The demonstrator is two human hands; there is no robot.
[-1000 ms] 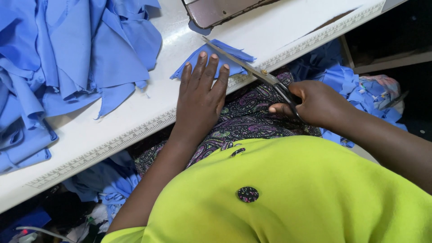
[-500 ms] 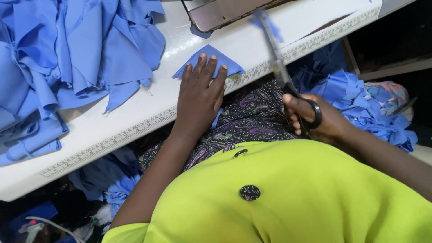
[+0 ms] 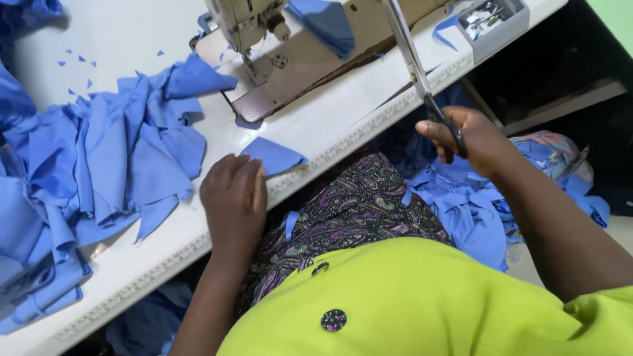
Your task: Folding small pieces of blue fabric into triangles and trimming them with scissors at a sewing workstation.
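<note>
My left hand (image 3: 232, 198) rests flat at the white table's front edge, fingertips touching a small blue fabric piece (image 3: 273, 155). My right hand (image 3: 471, 138) is raised off the table's right side and grips the black handles of long scissors (image 3: 412, 59), whose blades point up and away, over the sewing machine's base. The scissors cut nothing. A sewing machine (image 3: 264, 26) stands at the back, with another blue piece (image 3: 326, 23) on its bed.
A big heap of blue fabric pieces (image 3: 99, 165) covers the table's (image 3: 132, 277) left half. More blue pieces (image 3: 475, 204) lie piled below the table at my right. A small grey box (image 3: 494, 20) sits at the table's far right corner.
My right hand lifted the scissors from lying low by my lap to upright and carried them right. My left hand slid back off the blue piece. The view tilted up toward the sewing machine.
</note>
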